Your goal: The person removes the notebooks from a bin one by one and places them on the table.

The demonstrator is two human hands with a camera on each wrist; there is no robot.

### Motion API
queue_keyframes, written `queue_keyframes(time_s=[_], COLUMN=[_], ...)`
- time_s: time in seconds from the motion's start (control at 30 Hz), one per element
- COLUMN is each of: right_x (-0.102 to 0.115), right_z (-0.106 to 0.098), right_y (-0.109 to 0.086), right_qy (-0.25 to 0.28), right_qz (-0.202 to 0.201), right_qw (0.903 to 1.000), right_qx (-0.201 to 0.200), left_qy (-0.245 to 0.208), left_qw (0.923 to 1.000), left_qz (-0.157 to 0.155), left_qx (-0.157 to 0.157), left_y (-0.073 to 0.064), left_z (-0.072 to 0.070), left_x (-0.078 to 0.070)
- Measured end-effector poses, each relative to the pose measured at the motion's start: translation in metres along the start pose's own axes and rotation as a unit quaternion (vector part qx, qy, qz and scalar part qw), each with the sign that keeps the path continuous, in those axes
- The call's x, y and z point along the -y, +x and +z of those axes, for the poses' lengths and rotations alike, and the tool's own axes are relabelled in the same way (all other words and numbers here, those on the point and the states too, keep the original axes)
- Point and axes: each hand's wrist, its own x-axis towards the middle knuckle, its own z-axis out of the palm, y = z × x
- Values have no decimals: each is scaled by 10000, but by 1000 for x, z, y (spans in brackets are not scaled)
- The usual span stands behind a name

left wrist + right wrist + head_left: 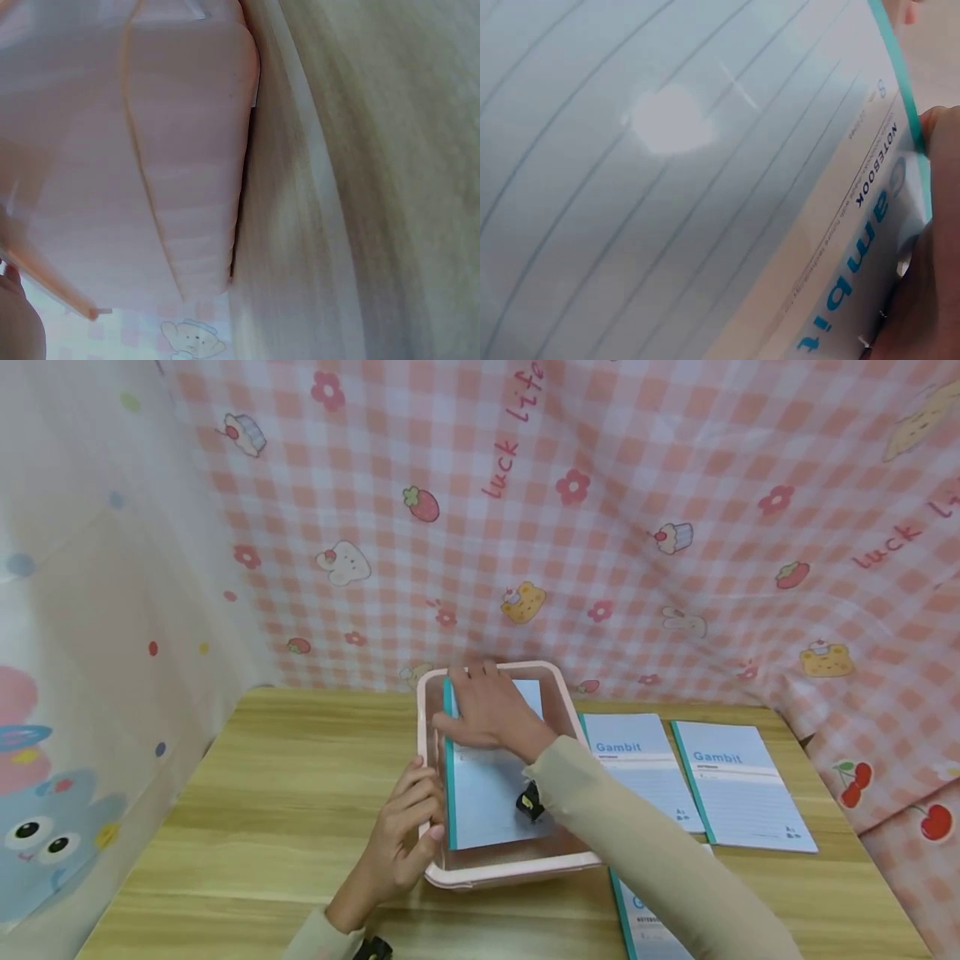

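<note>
A pale pink plastic basket (517, 865) stands on the table with a light blue notebook (495, 802) inside it, teal spine to the left. My left hand (401, 827) grips the basket's left rim, fingers over the edge and thumb near the front corner. In the left wrist view, part of that hand (19, 319) shows at the rim. Over the upper part of the notebook lies my right hand (487, 706), fingers extended toward the far rim, thumb out at the spine. In the right wrist view, the cover (705, 195) reads "Cambit NOTEBOOK" and the thumb touches its teal edge.
To the right of the basket lie two similar notebooks, a nearer one (637, 777) and a farther one (750, 793). Another notebook (648, 931) is partly hidden under the right forearm. A checked pink curtain (465, 527) hangs behind the wooden table (300, 793).
</note>
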Motion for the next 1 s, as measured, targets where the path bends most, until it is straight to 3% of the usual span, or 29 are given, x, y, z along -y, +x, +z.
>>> queue_keyframes(time_s=[0.27, 0.47, 0.77, 1.0], right_x=[-1, 4, 9, 1], right_z=[-23, -45, -93, -128], right_y=[2, -1, -14, -34], right_qy=[93, -108, 97, 351], right_qz=[-327, -630, -642, -563], right_qw=[9969, 9871, 9763, 9633], right_qx=[-707, -1468, -2062, -2601], left_qy=[-56, -41, -11, 50], left_qw=[10000, 9999, 10000, 9999], left_qz=[-69, -112, 35, -84], left_qx=[-4, -16, -51, -40], left_y=[2, 2, 1, -2], left_z=[1, 1, 0, -1], left_x=[1, -1, -1, 0])
